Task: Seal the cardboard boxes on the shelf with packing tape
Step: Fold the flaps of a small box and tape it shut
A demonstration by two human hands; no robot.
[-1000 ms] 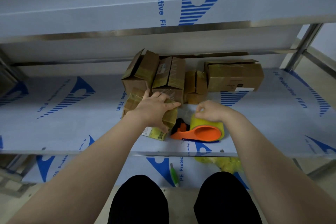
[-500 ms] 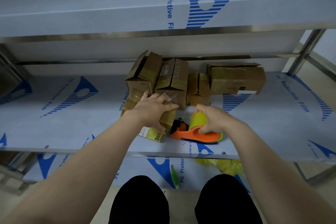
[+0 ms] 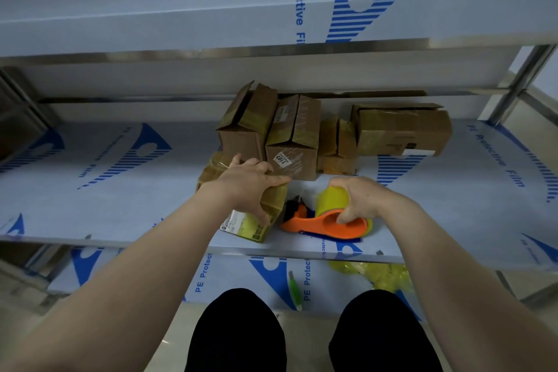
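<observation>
Left hand (image 3: 247,184) is clamped down over a small box (image 3: 268,205), fingers and thumb curled round it, so that's a firm grip. The box sits tilted near the front edge of the middle shelf (image 3: 120,190), wrapped in yellowish tape, with a printed label on its near face.

Right at its 3 o'clock is the orange tape dispenser (image 3: 320,225). Its black cutter end is just beside the box, and the yellow tape roll (image 3: 332,201) is mounted on it. Right hand (image 3: 359,199) is wrapped round the roll and the handle loop, gripping the dispenser. It's low over the shelf, but I can't tell if it's actually resting on it.

At 12 o'clock from the hands there's a row of cardboard boxes toward the back of the shelf:
- the open-flap box (image 3: 241,130) is at the 9 o'clock end
- the labelled box (image 3: 293,142), with a "1107" sticker, is pressed up against it
- a squat little box (image 3: 336,145) comes next
- a wide flat box (image 3: 401,130) is at the 3 o'clock end, with its top flap slightly up

All of them have tape on them.

At 6 o'clock, on the lower shelf (image 3: 211,278), there's a green tool (image 3: 294,290) and a crumpled yellow wad (image 3: 386,278). The person's dark-trousered knees (image 3: 238,332) are at the bottom.
</observation>
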